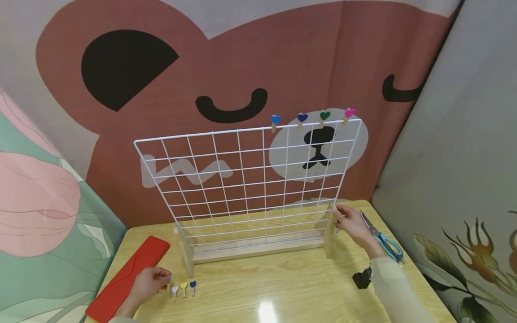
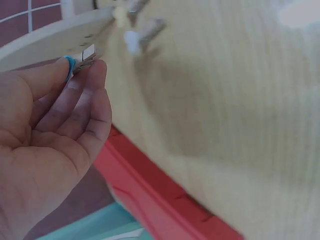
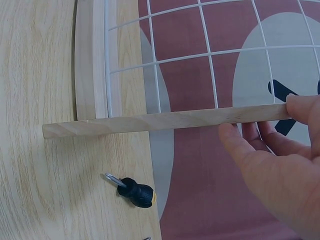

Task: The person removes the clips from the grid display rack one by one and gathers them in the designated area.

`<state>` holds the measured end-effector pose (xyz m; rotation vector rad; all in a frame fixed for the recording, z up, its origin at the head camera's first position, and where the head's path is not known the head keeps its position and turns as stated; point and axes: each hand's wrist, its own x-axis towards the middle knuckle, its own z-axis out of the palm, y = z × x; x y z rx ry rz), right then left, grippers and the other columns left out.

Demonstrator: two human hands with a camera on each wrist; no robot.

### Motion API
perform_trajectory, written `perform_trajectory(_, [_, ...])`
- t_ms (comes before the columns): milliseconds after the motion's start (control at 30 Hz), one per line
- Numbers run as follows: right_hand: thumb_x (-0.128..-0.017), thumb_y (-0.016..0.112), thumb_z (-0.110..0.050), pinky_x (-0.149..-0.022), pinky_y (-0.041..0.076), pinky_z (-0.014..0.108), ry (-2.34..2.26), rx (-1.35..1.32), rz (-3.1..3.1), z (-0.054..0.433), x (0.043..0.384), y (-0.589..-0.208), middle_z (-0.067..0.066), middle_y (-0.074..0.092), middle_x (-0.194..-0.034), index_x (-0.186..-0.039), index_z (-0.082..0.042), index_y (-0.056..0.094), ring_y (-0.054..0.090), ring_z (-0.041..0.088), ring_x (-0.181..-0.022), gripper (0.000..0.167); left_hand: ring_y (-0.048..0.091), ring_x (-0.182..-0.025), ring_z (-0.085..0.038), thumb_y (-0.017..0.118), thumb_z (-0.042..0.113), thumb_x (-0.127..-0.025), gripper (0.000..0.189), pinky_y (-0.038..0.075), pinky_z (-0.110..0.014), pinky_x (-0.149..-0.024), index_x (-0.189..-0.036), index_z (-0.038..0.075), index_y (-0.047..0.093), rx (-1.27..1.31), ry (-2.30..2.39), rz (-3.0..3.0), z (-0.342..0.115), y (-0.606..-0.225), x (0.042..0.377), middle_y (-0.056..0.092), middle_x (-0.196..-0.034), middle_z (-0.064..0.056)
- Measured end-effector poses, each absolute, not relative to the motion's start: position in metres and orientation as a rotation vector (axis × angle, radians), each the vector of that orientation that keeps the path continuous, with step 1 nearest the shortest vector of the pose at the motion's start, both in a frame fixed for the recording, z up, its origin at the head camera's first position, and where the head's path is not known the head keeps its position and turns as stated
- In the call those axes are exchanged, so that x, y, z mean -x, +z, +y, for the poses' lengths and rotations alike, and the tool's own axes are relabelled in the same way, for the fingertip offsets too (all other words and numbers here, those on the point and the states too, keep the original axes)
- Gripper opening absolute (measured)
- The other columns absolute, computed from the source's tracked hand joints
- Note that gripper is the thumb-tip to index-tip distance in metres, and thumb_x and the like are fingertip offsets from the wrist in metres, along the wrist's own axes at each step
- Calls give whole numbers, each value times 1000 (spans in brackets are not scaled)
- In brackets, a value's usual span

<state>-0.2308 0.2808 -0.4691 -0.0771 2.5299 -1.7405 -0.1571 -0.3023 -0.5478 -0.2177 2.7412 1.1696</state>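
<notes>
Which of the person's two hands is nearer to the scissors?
Right. The right hand grips the rack's wooden end, with the scissors lying to its right; the left hand, pinching a small clip, is across the table.

Tabletop craft corner, with home or studio not distinguishable. Bounded behind by a bear-face cloth (image 1: 282, 67) showing a vertical fold, at left by a green cloth with large pink blooms (image 1: 36, 202), and at right by a grey cloth with printed flowers (image 1: 444, 134). Furnished with a light wood-grain table (image 1: 242, 287), set close to the backdrop. Marked as a spot for small handiwork by heart-topped clips (image 1: 183, 289), a white wire grid (image 1: 264, 183) in a wooden stand (image 1: 258, 250), blue-handled scissors (image 1: 389, 246) and a stubby screwdriver (image 3: 135, 192).
</notes>
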Motion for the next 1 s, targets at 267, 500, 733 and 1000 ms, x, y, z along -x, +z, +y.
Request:
perform_trajectory(267, [-105,39,-24,-99,41,50,-1751,62,2514,280,231,-472,37,32,-142,-143,15,27,35,48,-131,55,63,-64,-16,67,1,-84,7,51,-29,-56,-88,-4,70,231,1135,2728,-314,-571,150,67,-74,-5])
perform_trajectory(500, [-105,40,-24,-98,42,50,-1753,64,2522,279,230,-472,37,32,-142,-142,15,27,35,48,-130,56,56,-64,-12,67,3,-84,4,46,-27,-55,-83,2,71,263,1015,2742,-317,-582,149,65,-73,0])
perform_trajectory(733, [-105,39,-26,-98,42,50,-1727,51,2543,280,231,-473,36,33,-142,-143,14,27,37,47,-130,57,58,-62,-12,68,3,-84,4,48,-27,-55,-83,1,70,233,992,2776,-313,-588,148,64,-71,0])
perform_trajectory(1000, [-105,39,-26,-99,41,50,-1741,44,2533,280,232,-471,36,32,-142,-143,15,26,35,48,-130,57,53,-63,-11,69,6,-85,5,44,-27,-55,-81,3,70,233,946,2783,-310,-590,150,62,-70,2])
